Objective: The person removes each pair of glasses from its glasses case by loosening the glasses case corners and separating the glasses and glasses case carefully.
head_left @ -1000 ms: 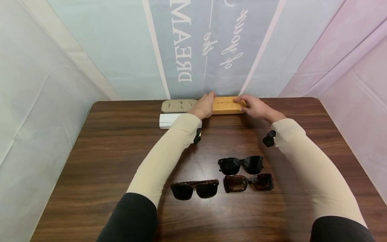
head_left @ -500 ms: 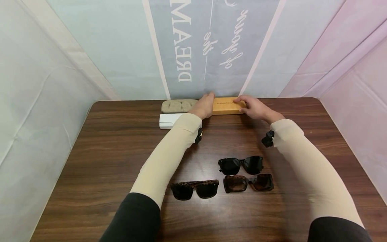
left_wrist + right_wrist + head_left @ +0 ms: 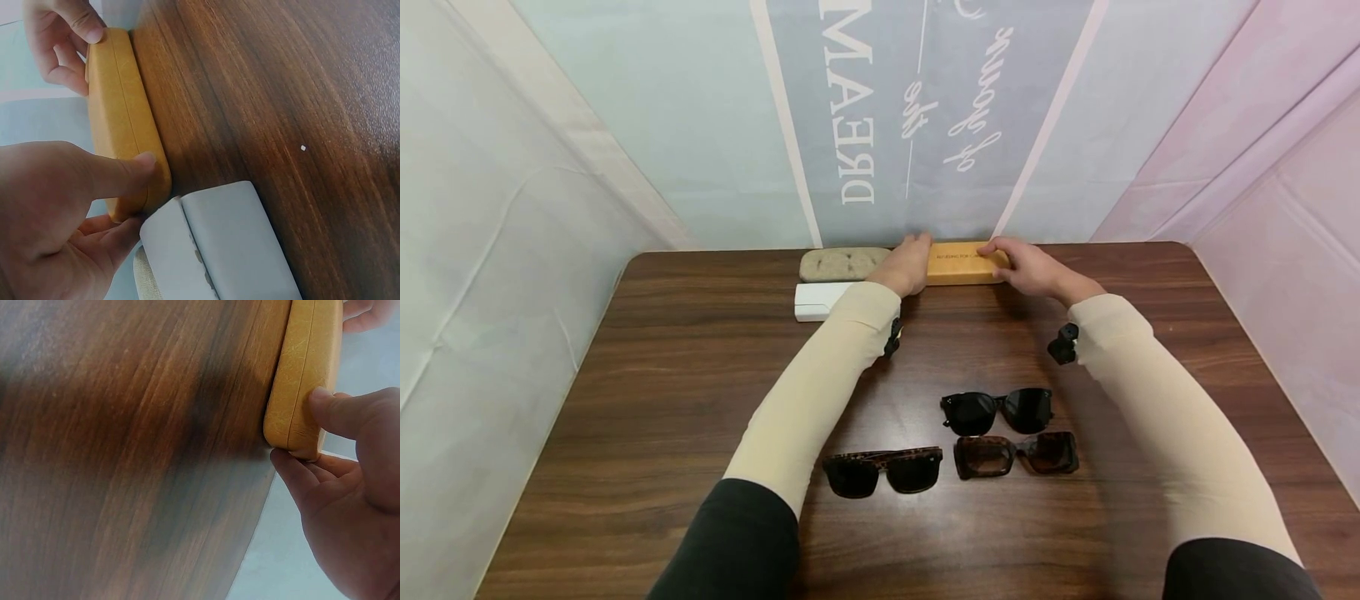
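Note:
A yellow glasses case [image 3: 964, 265] with lettering on its lid lies shut along the table's back edge. My left hand [image 3: 906, 265] grips its left end; in the left wrist view the thumb [image 3: 134, 172] lies on the front side and the other fingers reach round the end. At the right end my right hand [image 3: 1030, 267] holds it between thumb [image 3: 334, 412] and fingers. To the left of the yellow case are a grey-green glasses case [image 3: 842, 264] and, in front of that, a white glasses case [image 3: 820, 302], partly hidden by my left forearm.
Three pairs of sunglasses lie nearer me: a black pair [image 3: 997, 411], a tortoiseshell pair [image 3: 1015, 456] just below it, and a dark-lensed pair with a mottled brow [image 3: 883, 472] to the left. A fabric backdrop [image 3: 925, 217] rises behind the wooden table [image 3: 662, 375].
My forearms have shifted very slightly inward. Both hands keep their hold on the yellow glasses case, which stays at the back edge.

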Demonstrator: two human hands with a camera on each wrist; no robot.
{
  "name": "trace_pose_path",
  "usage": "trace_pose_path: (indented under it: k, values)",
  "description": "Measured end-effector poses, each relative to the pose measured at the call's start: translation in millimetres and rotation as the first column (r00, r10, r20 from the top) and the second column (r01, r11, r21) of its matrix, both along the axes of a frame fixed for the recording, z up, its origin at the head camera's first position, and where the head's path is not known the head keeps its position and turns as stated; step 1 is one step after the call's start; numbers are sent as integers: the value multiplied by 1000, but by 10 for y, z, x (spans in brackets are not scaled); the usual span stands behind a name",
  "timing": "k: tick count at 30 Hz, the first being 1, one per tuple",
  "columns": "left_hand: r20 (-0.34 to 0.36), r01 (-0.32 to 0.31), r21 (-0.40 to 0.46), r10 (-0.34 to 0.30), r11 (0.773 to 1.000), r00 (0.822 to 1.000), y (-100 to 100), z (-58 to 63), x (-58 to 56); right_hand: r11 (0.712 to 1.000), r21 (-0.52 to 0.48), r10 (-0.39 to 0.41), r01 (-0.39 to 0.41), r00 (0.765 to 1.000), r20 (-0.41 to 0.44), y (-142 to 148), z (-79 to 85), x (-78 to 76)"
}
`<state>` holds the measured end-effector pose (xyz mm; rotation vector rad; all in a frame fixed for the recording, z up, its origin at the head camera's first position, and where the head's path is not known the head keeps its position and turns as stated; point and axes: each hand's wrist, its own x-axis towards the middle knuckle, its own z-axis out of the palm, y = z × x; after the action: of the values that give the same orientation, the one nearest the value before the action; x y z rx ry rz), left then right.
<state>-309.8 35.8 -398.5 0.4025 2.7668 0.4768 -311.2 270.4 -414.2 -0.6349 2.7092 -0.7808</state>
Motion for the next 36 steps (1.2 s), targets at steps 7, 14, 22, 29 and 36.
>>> trace_pose_path:
  k: [7, 14, 22, 29, 36]
  values:
    - [15, 4, -5, -4, 1000, 1000, -1, 0, 10, 1000, 11, -2, 2, 1000, 4, 1, -10, -16]
    - [9, 24, -15, -24, 1000, 1000, -5, -24, 2, 1000, 13, -3, 3, 1000, 18, -9, -16, -9]
    - [2, 28, -21, -28, 999, 1000, -10, -13, 24, 999, 27, -23, 23, 1000, 20, -11, -4, 5]
    - [-1, 40, -15, -40, 999, 999, -23, -11, 16, 999, 43, -32, 31, 999, 24, -22, 12, 0]
    - [-14, 56, -43, -57, 997, 998, -27, -31, -17, 998, 64, -22, 21, 1000, 10, -50, 28, -5]
